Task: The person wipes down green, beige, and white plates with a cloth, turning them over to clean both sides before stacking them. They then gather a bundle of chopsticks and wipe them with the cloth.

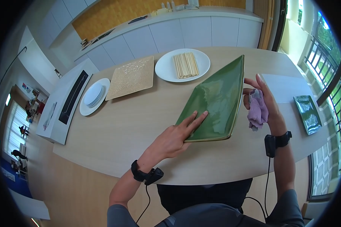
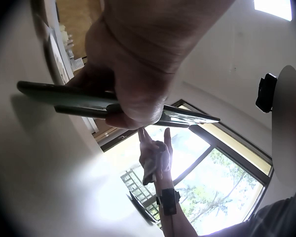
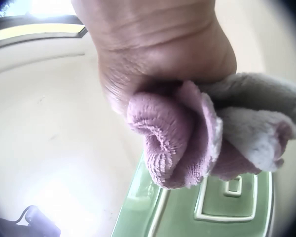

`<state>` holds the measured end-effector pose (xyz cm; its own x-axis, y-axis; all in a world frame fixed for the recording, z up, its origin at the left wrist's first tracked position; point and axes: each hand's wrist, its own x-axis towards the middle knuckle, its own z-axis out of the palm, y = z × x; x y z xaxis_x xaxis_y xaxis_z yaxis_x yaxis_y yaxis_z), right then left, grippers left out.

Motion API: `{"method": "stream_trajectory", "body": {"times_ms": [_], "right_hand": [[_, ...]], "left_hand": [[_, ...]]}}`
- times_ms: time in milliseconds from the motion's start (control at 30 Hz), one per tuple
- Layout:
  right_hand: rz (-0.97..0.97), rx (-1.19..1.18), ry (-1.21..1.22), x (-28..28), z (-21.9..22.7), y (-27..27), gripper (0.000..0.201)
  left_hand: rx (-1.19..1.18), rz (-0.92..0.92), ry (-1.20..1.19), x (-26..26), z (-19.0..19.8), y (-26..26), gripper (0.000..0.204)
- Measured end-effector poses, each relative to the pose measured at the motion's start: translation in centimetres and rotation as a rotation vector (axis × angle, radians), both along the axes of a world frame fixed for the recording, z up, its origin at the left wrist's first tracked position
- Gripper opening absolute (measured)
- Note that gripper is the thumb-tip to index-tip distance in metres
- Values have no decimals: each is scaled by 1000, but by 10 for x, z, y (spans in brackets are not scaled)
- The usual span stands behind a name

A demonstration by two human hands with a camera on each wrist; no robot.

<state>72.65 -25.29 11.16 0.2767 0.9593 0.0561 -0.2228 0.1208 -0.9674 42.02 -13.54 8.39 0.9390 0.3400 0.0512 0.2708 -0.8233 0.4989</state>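
A large square green plate (image 1: 219,100) is held tilted above the table, its right side raised. My left hand (image 1: 172,140) grips its near left edge, fingers on the glossy face; in the left wrist view the thumb of the left hand (image 2: 138,84) is on the other side of the plate (image 2: 74,100). Beside the raised edge, my right hand (image 1: 269,102) holds a crumpled purple and grey cloth (image 1: 257,110). In the right wrist view the cloth (image 3: 172,138) bunches below the palm, in front of the plate's underside (image 3: 227,212) with raised square ridges. Some right fingertips are hidden.
On the table (image 1: 113,143) stand a white plate (image 1: 163,68) bearing pale sticks, a beige patterned square plate (image 1: 130,77) and a white plate (image 1: 88,109) with small stacked dishes. A small green rectangular plate (image 1: 307,113) lies at the right, near a white sheet (image 1: 284,89).
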Motion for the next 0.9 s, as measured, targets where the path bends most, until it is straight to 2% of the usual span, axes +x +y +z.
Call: {"method": "stream_trajectory", "body": {"times_ms": [167, 233, 267, 433, 567, 767, 900], "right_hand": [[-143, -67, -7, -3, -1, -8, 77], [-213, -88, -24, -4, 0, -12, 64], [-212, -86, -22, -2, -3, -11, 64], [-183, -47, -86, 15, -20, -12, 39], [-183, -69, 16, 29, -35, -16, 33], [-278, -143, 77, 43, -55, -21, 30], [-353, -161, 18, 49, -63, -23, 26]], "left_hand": [[105, -31, 17, 9, -2, -3, 100], [186, -30, 78, 13, 0, -6, 99], [188, -29, 79, 15, -2, -6, 99], [301, -38, 100, 28, -4, -10, 94], [319, -61, 80, 39, -4, -14, 91], [402, -112, 179, 59, -4, -22, 86], [435, -112, 188, 70, -4, -30, 85]]}}
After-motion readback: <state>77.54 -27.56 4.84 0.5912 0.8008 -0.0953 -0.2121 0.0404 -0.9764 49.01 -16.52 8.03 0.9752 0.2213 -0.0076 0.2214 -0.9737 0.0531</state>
